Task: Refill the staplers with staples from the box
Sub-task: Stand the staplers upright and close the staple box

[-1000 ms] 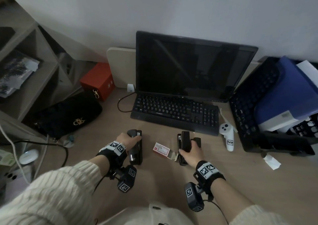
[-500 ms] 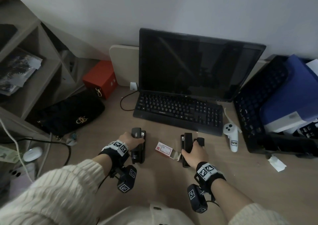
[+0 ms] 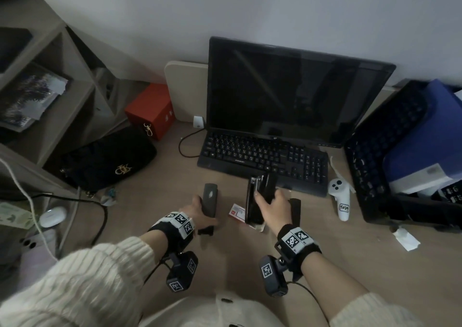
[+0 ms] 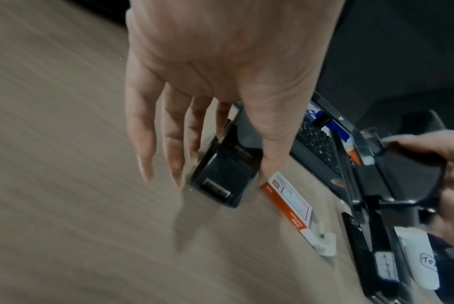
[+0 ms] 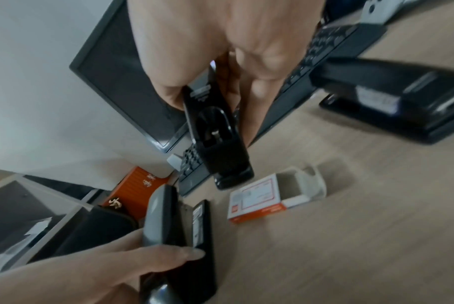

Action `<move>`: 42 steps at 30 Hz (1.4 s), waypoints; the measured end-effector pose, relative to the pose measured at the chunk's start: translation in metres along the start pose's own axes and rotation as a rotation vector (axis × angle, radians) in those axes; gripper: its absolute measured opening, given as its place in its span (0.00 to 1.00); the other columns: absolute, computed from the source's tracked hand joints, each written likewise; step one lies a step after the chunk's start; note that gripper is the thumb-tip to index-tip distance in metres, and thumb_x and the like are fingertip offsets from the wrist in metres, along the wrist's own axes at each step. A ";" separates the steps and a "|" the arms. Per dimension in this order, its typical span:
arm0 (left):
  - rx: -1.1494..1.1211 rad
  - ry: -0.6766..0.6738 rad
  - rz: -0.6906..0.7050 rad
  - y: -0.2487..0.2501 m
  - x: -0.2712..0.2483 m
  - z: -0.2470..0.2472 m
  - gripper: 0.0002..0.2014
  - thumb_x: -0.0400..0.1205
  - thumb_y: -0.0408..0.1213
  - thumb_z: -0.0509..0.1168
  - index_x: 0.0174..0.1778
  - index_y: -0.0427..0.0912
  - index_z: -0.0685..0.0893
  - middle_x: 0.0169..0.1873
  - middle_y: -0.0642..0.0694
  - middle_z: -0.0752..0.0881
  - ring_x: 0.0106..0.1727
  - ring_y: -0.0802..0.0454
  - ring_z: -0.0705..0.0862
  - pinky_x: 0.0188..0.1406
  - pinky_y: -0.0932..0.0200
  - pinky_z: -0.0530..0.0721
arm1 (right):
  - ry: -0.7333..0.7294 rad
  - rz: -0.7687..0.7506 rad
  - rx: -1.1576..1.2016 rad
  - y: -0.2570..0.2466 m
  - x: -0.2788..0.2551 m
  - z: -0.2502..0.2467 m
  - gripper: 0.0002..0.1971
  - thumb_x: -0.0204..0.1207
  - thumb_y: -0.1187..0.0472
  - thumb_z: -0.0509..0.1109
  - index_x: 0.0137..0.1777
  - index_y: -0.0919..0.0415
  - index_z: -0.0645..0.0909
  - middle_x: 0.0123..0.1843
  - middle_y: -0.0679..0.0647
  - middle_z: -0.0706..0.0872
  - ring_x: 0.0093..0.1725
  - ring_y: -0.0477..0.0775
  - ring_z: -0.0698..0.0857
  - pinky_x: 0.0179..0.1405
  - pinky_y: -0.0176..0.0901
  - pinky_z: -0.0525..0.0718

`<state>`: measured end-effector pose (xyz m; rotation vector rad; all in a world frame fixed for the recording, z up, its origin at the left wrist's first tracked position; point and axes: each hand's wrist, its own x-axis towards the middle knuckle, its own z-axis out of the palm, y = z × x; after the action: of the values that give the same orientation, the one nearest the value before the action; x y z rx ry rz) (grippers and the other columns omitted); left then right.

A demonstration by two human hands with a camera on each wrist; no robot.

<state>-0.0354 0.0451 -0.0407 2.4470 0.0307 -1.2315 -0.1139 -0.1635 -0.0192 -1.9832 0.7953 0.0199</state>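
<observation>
- While both my hands sit over the wooden desk [image 3: 140,201], each has a stapler: this entry covers what lies between me and the keyboard [image 3: 262,155].
- Left hand [image 3: 200,208]: grasping the left stapler [image 3: 209,201] from its left side. In the left wrist view the fingers [image 4: 140,131] hang fairly straight beside the body while the thumb lies along its right edge, so how tight the hold is I cannot tell exactly.
- Left stapler: black with a grey top, lying lengthwise on the desk, nose pointing away from me, left of the staple box.
- Right hand [image 3: 273,206]: clenched round the raised top arm of the right stapler [image 3: 260,196], thumb on one side and fingers on the other.
- Right stapler: black, hinged wide, its top arm lifted toward the keyboard; its base and rail [image 3: 250,201] run near to far just right of the staple box.
- Staple box [image 3: 236,211]: small, white with an orange edge, flat on the desk between the two staplers; its inner tray [image 5: 302,181] is slid partly out and the end flap stands open. Contents not readable.
- Third black stapler [image 5: 392,102]: on the desk to the right of my right hand.
- Monitor [image 3: 287,96]: dark, upright behind the keyboard.
- White controller [image 3: 341,199]: right of the keyboard, handwritten label on its handle.
- Black handbag [image 3: 107,161] and red box [image 3: 152,109]: far left, by the shelf unit [image 3: 50,89].
- Black crate [image 3: 375,156]: far right.
</observation>
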 end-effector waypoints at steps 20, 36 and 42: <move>0.011 -0.183 0.199 -0.023 -0.007 -0.014 0.63 0.71 0.44 0.82 0.84 0.64 0.35 0.69 0.44 0.82 0.59 0.44 0.88 0.38 0.48 0.93 | -0.210 0.031 -0.344 0.001 0.004 0.071 0.27 0.67 0.35 0.70 0.53 0.58 0.76 0.51 0.55 0.86 0.49 0.58 0.86 0.49 0.54 0.86; 0.043 -0.002 0.295 -0.017 0.017 -0.004 0.58 0.67 0.50 0.83 0.87 0.52 0.52 0.67 0.40 0.82 0.67 0.43 0.82 0.63 0.55 0.81 | -0.262 -0.005 -0.465 -0.009 0.017 0.055 0.30 0.69 0.26 0.61 0.53 0.54 0.76 0.49 0.49 0.86 0.50 0.53 0.85 0.51 0.48 0.84; 0.020 0.002 0.317 -0.020 0.018 -0.003 0.55 0.68 0.49 0.82 0.86 0.55 0.55 0.68 0.43 0.82 0.67 0.45 0.82 0.62 0.57 0.80 | -0.341 -0.055 -0.433 -0.015 0.014 0.058 0.31 0.73 0.26 0.56 0.51 0.55 0.75 0.51 0.51 0.85 0.50 0.55 0.83 0.45 0.46 0.80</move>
<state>-0.0259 0.0615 -0.0599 2.3543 -0.3558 -1.0923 -0.0769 -0.1202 -0.0433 -2.3193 0.5424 0.5236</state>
